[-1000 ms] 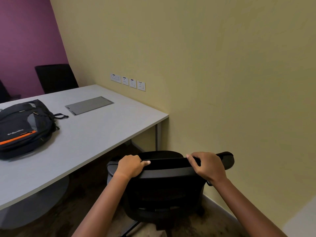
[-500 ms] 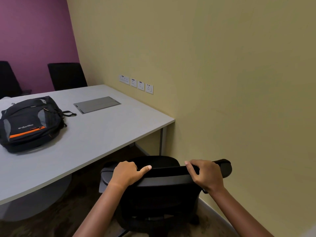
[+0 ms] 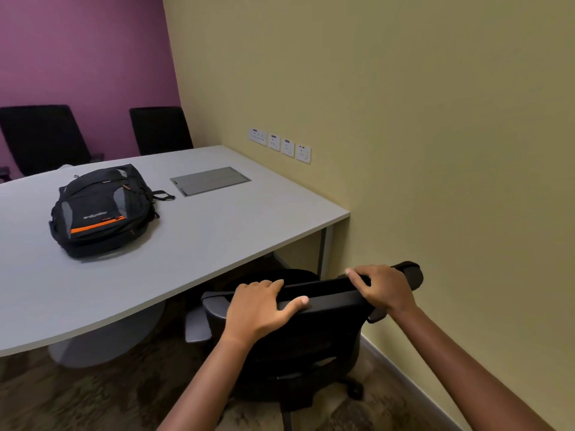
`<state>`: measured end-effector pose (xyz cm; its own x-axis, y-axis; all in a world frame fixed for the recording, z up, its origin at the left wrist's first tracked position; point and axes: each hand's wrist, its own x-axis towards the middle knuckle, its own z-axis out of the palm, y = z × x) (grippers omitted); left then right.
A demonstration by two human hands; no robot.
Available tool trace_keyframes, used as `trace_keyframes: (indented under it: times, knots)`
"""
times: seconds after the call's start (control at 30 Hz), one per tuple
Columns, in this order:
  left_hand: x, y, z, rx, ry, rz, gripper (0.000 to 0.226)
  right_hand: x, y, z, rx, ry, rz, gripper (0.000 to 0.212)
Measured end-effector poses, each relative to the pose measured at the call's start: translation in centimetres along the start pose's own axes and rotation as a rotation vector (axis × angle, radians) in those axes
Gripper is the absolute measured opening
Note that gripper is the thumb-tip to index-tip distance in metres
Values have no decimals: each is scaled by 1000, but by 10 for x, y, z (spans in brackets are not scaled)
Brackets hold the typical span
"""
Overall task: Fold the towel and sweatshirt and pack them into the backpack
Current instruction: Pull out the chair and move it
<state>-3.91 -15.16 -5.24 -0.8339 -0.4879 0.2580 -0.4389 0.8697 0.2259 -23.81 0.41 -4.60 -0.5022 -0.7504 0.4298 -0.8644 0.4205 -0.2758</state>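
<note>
A black backpack [image 3: 99,209] with grey panels and an orange stripe lies flat on the grey table [image 3: 217,231], zipped shut, left of centre. Neither a towel nor a sweatshirt shows in this view. In front of me stands a black office chair [image 3: 280,346], its seat partly under the table's near edge. My left hand [image 3: 258,306] grips the top of the chair's backrest, fingers curled over it and thumb along the front. My right hand [image 3: 385,290] grips the same top edge further right.
A grey cable hatch [image 3: 210,181] is set into the table near the yellow wall, under a row of wall sockets [image 3: 280,145]. Two black chairs [image 3: 158,130] stand at the table's far side by the purple wall. The table's round base [image 3: 102,340] stands on the brown carpet.
The view has swung left and down, bringing the whole backpack into sight. The chair has moved in toward the table with both hands still on its backrest.
</note>
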Motion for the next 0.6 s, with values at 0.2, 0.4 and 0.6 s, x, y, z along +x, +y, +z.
trace_keyframes:
  times: [0.2, 0.4, 0.6]
  knots:
    - [18, -2, 1, 29, -58, -45, 143, 40, 8, 12, -45, -260, -60, 60]
    - [34, -16, -2, 14, -37, -91, 143, 72, 9, 29, -50, -311, -111, 75]
    - [52, -31, -1, 23, 33, -137, 119, 101, 9, 46, -70, -312, -132, 53]
